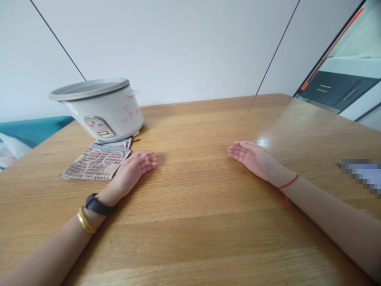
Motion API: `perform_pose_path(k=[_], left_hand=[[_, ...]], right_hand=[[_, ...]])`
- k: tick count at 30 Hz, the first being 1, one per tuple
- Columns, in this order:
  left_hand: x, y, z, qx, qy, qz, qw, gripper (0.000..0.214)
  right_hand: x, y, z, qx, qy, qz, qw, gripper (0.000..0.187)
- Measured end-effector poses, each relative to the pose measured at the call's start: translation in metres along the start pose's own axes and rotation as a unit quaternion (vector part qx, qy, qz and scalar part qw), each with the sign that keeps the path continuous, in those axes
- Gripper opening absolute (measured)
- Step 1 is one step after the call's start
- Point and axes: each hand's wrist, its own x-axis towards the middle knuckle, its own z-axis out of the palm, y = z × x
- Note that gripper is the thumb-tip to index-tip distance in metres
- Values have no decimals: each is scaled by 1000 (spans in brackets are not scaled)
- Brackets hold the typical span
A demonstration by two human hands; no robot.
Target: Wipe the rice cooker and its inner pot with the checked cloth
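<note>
Currently the flat square cloth with the red-and-cream woven pattern and grey border lies on the left part of the light wooden desk. Its far edge meets the base of the white round rice cooker, which stands open-topped, with no lid on, near the desk's far left side.

Your left hand lies on the desk right at the cloth's right edge; I can't tell whether they touch. Its fingers are stretched out and close together, gripping nothing. A black wristband and a gold bangle sit on that wrist.

Your right hand rests on the desk well apart from the cloth, palm turned inward and up. Its fingers are extended and it is empty, with a red string on the wrist.

A pixelated patch sits at the right edge of the desk.
</note>
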Motion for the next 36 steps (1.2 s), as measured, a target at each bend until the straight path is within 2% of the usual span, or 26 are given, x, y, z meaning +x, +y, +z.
perform_pose_path(k=[24, 26, 28, 30, 31, 33, 34, 35, 36], left_hand=[[-1, -4, 1, 4, 5, 3, 1000, 18], [0, 3, 0, 31, 12, 2, 999, 19], [7, 24, -6, 81, 44, 46, 995, 14], [21, 61, -20, 115, 122, 152, 974, 7], [30, 84, -31, 108, 184, 215, 953, 4], [54, 131, -58, 101, 341, 297, 886, 14], [67, 154, -75, 107, 399, 325, 851, 21], [81, 174, -93, 115, 432, 341, 827, 28], [94, 191, -111, 130, 442, 331, 823, 35]], right_hand=[[-1, 4, 0, -11, -17, -21, 1000, 10], [1, 4, -1, -30, -17, -21, 999, 11], [9, 3, 0, -102, -23, -6, 994, 12], [25, -1, 10, -210, -55, 2, 976, 12], [36, -3, 20, -258, -76, -6, 963, 12], [63, -8, 54, -310, -106, -51, 943, 11], [78, -10, 78, -314, -101, -77, 941, 13], [94, -12, 106, -308, -88, -92, 943, 18], [110, -12, 138, -294, -72, -94, 948, 24]])
